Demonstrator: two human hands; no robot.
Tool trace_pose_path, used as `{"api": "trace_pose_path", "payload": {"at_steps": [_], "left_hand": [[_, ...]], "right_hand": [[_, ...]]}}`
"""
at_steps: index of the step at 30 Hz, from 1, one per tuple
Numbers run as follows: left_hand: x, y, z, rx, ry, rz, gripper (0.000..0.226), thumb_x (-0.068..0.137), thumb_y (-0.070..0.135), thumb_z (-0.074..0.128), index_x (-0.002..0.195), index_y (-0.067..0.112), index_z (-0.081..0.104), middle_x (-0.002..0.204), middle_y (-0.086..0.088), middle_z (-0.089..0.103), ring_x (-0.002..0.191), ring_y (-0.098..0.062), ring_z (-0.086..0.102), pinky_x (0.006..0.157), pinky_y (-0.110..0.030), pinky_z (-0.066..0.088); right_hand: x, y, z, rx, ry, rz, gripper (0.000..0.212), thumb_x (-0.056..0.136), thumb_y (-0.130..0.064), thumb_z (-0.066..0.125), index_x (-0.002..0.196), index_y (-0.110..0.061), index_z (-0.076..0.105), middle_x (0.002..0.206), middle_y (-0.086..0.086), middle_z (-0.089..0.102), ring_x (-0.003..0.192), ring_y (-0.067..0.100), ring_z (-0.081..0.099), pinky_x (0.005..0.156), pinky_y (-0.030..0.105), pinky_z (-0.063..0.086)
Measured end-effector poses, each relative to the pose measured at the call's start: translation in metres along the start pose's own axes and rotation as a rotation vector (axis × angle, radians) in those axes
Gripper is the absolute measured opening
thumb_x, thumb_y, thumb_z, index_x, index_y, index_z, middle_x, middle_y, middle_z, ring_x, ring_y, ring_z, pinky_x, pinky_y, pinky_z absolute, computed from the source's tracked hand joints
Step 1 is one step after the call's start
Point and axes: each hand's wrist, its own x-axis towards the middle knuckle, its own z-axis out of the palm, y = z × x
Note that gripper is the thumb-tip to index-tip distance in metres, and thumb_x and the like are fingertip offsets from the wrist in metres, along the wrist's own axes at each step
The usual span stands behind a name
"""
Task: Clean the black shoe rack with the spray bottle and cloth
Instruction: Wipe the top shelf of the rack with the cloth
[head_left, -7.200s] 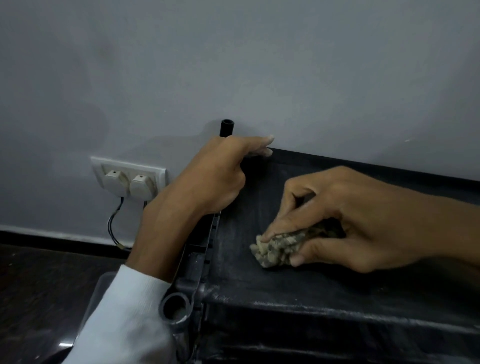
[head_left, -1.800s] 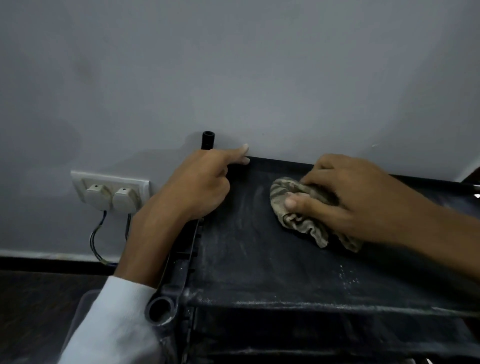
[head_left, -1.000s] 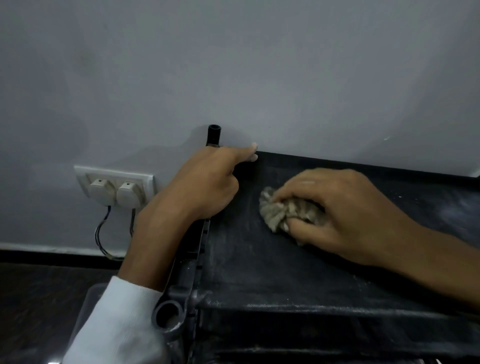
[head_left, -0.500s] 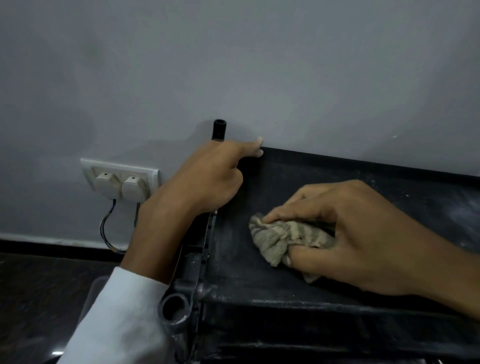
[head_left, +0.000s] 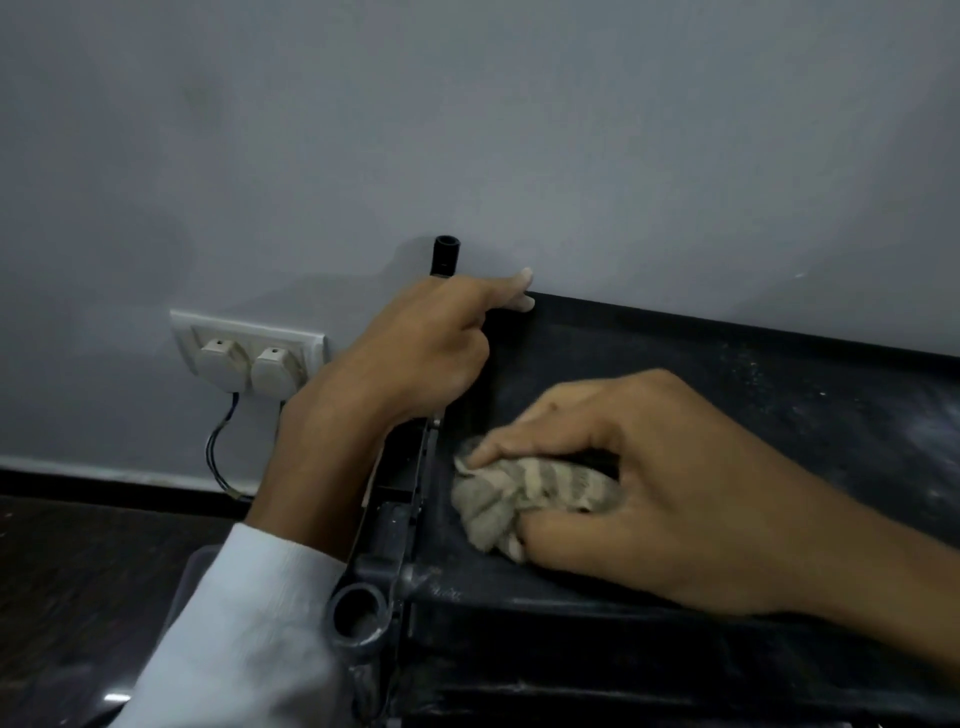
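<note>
As the black shoe rack (head_left: 753, 395) stands with its back rim against the grey wall (head_left: 519, 130), every position below is given relative to it. Well to the left of the rack, a pale socket plate (head_left: 249, 338) is fixed low on the wall with two plugs (head_left: 244, 366) seated in it, and dark cables (head_left: 218, 447) hang from them toward the dark floor (head_left: 78, 571). A white sleeve (head_left: 244, 623) rises from below the rack's front-left corner, just beside an open ring socket (head_left: 358, 618) moulded into that corner. The left hand (head_left: 415, 353) rests over the rack's left side rail, most fingers curled down onto the rail and the index finger stretched along the back rim. Behind this hand, at the rack's rear-left corner, a short upright tube (head_left: 445, 254) stands against the wall. On the left part of the rack's top shelf, close to the side rail, lies the cloth (head_left: 519, 493), a bunched, striped grey-beige rag pressed flat to the surface. The right hand (head_left: 675, 493) grips this cloth, the forefinger laid over its top and the thumb tucked under its near edge, the forearm crossing the shelf from the right. The two hands are apart. Pale dust streaks show on the right part of the shelf.
</note>
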Motion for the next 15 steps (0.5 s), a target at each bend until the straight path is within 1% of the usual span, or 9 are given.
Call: {"api": "trace_pose_path", "payload": {"at_steps": [2,3,6,7,9,11,12,14,15], "left_hand": [[-0.001,0.001,0.001,0.006,-0.014,0.007,0.079,0.078,-0.016,0.036,0.147,0.022,0.045,0.139,0.012,0.057,0.107,-0.009,0.054,0.104,-0.023,0.039],[-0.001,0.001,0.002,0.018,-0.025,0.011,0.079,0.078,-0.016,0.036,0.148,0.022,0.043,0.141,0.012,0.055,0.113,-0.011,0.053,0.108,-0.027,0.038],[-0.001,0.0,0.002,0.053,-0.031,0.02,0.079,0.08,-0.015,0.036,0.149,0.023,0.041,0.142,0.009,0.054,0.124,-0.012,0.048,0.112,-0.029,0.036],[-0.001,0.0,0.002,0.057,-0.025,0.018,0.078,0.08,-0.014,0.036,0.149,0.023,0.041,0.14,0.007,0.057,0.124,-0.013,0.049,0.111,-0.029,0.037],[-0.002,0.0,0.001,0.047,-0.009,0.008,0.077,0.081,-0.014,0.036,0.147,0.024,0.044,0.128,0.006,0.064,0.108,-0.016,0.054,0.105,-0.028,0.041],[-0.002,0.0,0.0,0.018,0.001,0.003,0.076,0.081,-0.014,0.036,0.146,0.024,0.046,0.123,0.006,0.065,0.094,-0.01,0.052,0.104,-0.029,0.043],[-0.002,0.0,-0.001,0.004,-0.002,-0.001,0.075,0.081,-0.014,0.036,0.145,0.023,0.047,0.122,0.006,0.065,0.09,-0.006,0.052,0.104,-0.03,0.043],[-0.001,-0.001,-0.001,-0.008,-0.007,-0.013,0.075,0.081,-0.014,0.035,0.145,0.024,0.048,0.121,0.011,0.066,0.088,-0.003,0.053,0.102,-0.029,0.044],[0.0,-0.001,-0.001,-0.009,-0.009,-0.019,0.076,0.081,-0.014,0.034,0.145,0.025,0.048,0.121,0.016,0.065,0.088,-0.001,0.053,0.099,-0.025,0.043]], "right_hand": [[-0.008,0.004,-0.008,0.026,-0.007,0.017,0.035,0.07,-0.046,0.07,0.104,-0.042,0.074,0.094,-0.017,0.069,0.083,-0.002,0.069,0.068,0.021,0.055],[-0.009,0.007,-0.011,0.019,-0.009,0.039,0.035,0.069,-0.047,0.069,0.104,-0.044,0.074,0.093,-0.018,0.069,0.083,-0.002,0.069,0.068,0.02,0.054],[0.006,0.012,-0.014,-0.103,0.041,0.107,0.034,0.07,-0.047,0.063,0.101,-0.041,0.076,0.088,-0.016,0.07,0.077,-0.002,0.067,0.066,0.021,0.053],[0.013,0.012,-0.013,-0.114,0.06,0.131,0.033,0.071,-0.044,0.062,0.099,-0.037,0.077,0.084,-0.014,0.07,0.071,0.0,0.066,0.062,0.022,0.054],[0.023,0.009,-0.007,-0.017,0.056,0.16,0.023,0.076,-0.035,0.062,0.092,-0.029,0.077,0.073,-0.007,0.072,0.055,0.006,0.065,0.051,0.025,0.054],[0.027,0.003,-0.001,0.002,0.007,0.125,0.014,0.08,-0.029,0.063,0.085,-0.025,0.076,0.068,-0.003,0.071,0.048,0.01,0.064,0.046,0.029,0.055],[0.026,-0.001,0.0,0.017,-0.028,0.106,0.014,0.081,-0.027,0.063,0.086,-0.025,0.075,0.066,-0.003,0.071,0.047,0.009,0.063,0.044,0.027,0.053],[0.019,-0.008,0.0,0.149,-0.114,0.094,0.018,0.082,-0.025,0.063,0.094,-0.03,0.076,0.066,-0.005,0.072,0.044,0.007,0.061,0.039,0.02,0.048],[0.014,-0.011,-0.001,0.186,-0.147,0.077,0.022,0.081,-0.027,0.064,0.098,-0.034,0.075,0.07,-0.006,0.073,0.047,0.007,0.063,0.042,0.021,0.05]]}}
